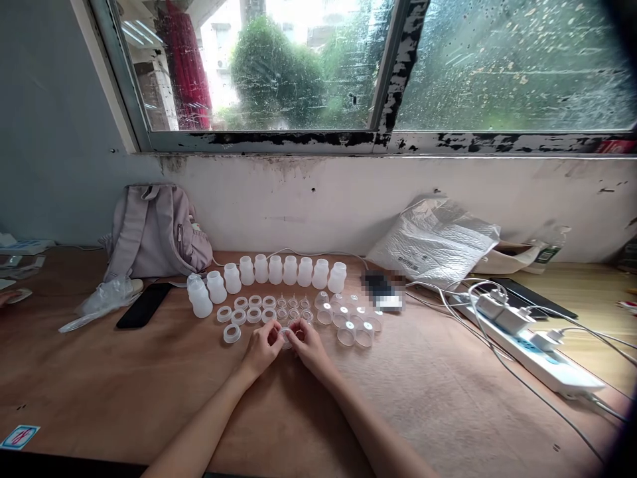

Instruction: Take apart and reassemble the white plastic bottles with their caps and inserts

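My left hand (263, 346) and my right hand (307, 344) meet at the middle of the table. Between their pinched fingertips is a small clear round piece (285, 340), partly hidden by the fingers. Just beyond them lie several bottle teats (293, 304) with thin upright tips. White screw rings (239, 317) are laid out in rows beside my left hand. To the right of my right hand stand several clear dome caps (347, 334). Behind everything, frosted small bottles (275, 270) without lids form a curved row.
A black phone (144, 305) and a crumpled plastic bag (107, 299) lie left, before a lilac backpack (154, 232). A power strip (547, 362) with plugs and trailing cables occupies the right, near a silver bag (438, 239). Part of another person's hand (6, 297) shows at the far left.
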The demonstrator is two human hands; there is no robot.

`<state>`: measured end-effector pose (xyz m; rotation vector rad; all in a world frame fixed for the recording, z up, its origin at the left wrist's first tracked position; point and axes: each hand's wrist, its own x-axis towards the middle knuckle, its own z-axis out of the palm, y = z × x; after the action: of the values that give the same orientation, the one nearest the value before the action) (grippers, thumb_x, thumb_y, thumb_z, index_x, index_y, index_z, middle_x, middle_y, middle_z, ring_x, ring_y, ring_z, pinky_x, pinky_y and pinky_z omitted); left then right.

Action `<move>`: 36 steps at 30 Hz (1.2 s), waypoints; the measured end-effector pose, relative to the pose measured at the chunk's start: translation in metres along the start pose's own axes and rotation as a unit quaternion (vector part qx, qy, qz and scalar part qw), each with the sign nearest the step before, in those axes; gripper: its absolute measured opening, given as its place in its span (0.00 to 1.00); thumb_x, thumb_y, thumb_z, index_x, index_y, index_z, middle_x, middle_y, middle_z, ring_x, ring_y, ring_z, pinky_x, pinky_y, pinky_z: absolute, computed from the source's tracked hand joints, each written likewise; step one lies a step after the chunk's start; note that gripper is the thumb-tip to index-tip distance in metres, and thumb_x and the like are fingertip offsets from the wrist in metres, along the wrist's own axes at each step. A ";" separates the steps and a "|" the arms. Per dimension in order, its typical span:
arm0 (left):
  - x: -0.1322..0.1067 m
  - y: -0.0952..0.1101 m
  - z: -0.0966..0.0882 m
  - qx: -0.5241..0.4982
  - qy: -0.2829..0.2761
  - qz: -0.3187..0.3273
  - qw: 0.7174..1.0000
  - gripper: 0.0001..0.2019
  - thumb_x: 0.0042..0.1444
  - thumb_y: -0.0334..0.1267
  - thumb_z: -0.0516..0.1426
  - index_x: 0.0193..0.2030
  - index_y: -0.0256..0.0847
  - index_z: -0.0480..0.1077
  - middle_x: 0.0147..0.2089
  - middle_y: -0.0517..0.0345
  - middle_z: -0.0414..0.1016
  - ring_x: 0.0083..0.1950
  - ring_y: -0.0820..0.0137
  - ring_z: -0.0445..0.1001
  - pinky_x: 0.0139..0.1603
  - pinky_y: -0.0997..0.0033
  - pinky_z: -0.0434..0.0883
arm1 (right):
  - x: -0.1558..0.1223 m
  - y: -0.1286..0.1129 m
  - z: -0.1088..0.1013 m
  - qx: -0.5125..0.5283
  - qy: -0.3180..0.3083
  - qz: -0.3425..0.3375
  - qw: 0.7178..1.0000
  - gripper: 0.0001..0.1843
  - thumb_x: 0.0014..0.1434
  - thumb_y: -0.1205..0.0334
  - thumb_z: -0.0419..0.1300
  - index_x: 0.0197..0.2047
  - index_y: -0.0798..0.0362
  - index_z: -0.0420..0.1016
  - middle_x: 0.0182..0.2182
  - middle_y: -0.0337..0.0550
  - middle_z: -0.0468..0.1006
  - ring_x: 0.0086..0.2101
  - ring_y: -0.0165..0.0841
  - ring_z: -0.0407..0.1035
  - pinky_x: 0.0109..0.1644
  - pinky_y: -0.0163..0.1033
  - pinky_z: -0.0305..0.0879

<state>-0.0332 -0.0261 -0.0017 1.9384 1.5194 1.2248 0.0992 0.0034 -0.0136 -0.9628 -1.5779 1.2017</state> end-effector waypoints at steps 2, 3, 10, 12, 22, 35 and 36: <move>0.000 -0.001 0.001 -0.016 0.015 -0.019 1.000 0.06 0.51 0.38 0.48 0.30 0.40 0.62 0.24 0.63 0.67 0.24 0.75 0.67 0.27 0.76 0.64 | 0.000 0.001 0.001 0.015 -0.007 0.022 1.000 0.12 0.49 0.53 0.56 0.29 0.53 0.60 0.23 0.35 0.67 0.16 0.24 0.61 0.15 0.30 0.59; 0.000 -0.002 0.001 -0.026 0.019 -0.030 0.999 0.06 0.52 0.38 0.48 0.33 0.40 0.63 0.24 0.63 0.68 0.23 0.74 0.67 0.27 0.75 0.64 | 0.000 0.001 0.001 0.022 -0.013 0.035 0.999 0.13 0.48 0.53 0.56 0.30 0.53 0.60 0.23 0.35 0.67 0.16 0.24 0.62 0.15 0.30 0.60; -0.001 -0.001 -0.002 0.027 0.011 -0.003 1.000 0.06 0.52 0.37 0.49 0.34 0.41 0.65 0.27 0.60 0.71 0.26 0.73 0.69 0.30 0.75 0.65 | -0.003 -0.010 -0.003 -0.055 -0.025 0.003 0.998 0.13 0.51 0.54 0.53 0.35 0.55 0.67 0.25 0.38 0.69 0.20 0.26 0.64 0.22 0.33 0.64; -0.001 -0.001 -0.001 0.056 0.016 0.010 0.998 0.06 0.51 0.36 0.49 0.31 0.40 0.65 0.27 0.59 0.70 0.27 0.73 0.69 0.30 0.75 0.65 | -0.005 -0.015 -0.005 -0.120 -0.010 -0.050 0.992 0.12 0.53 0.57 0.52 0.37 0.54 0.71 0.26 0.39 0.69 0.23 0.27 0.63 0.27 0.34 0.64; 0.000 -0.002 0.000 0.006 0.007 -0.019 1.000 0.08 0.53 0.39 0.48 0.30 0.39 0.66 0.27 0.58 0.72 0.28 0.72 0.70 0.30 0.75 0.66 | -0.006 -0.014 -0.005 -0.195 0.024 -0.119 0.973 0.12 0.54 0.60 0.51 0.40 0.53 0.70 0.27 0.42 0.70 0.25 0.28 0.63 0.30 0.34 0.63; 0.000 -0.002 0.002 0.019 0.017 -0.008 1.000 0.09 0.53 0.40 0.47 0.32 0.39 0.64 0.26 0.59 0.69 0.27 0.73 0.68 0.30 0.75 0.64 | -0.004 -0.007 -0.002 -0.162 -0.001 -0.078 0.984 0.14 0.55 0.59 0.50 0.42 0.53 0.71 0.30 0.44 0.70 0.24 0.28 0.65 0.29 0.34 0.65; 0.000 -0.001 0.001 0.017 0.018 -0.008 1.000 0.08 0.54 0.40 0.47 0.31 0.39 0.64 0.26 0.59 0.68 0.27 0.73 0.68 0.30 0.75 0.64 | -0.004 -0.006 -0.002 -0.153 -0.002 -0.066 0.986 0.14 0.55 0.59 0.50 0.41 0.54 0.71 0.29 0.43 0.71 0.23 0.28 0.64 0.27 0.34 0.64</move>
<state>-0.0327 -0.0257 -0.0035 1.9314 1.5792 1.2405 0.1021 -0.0008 -0.0083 -1.0303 -1.8340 0.8867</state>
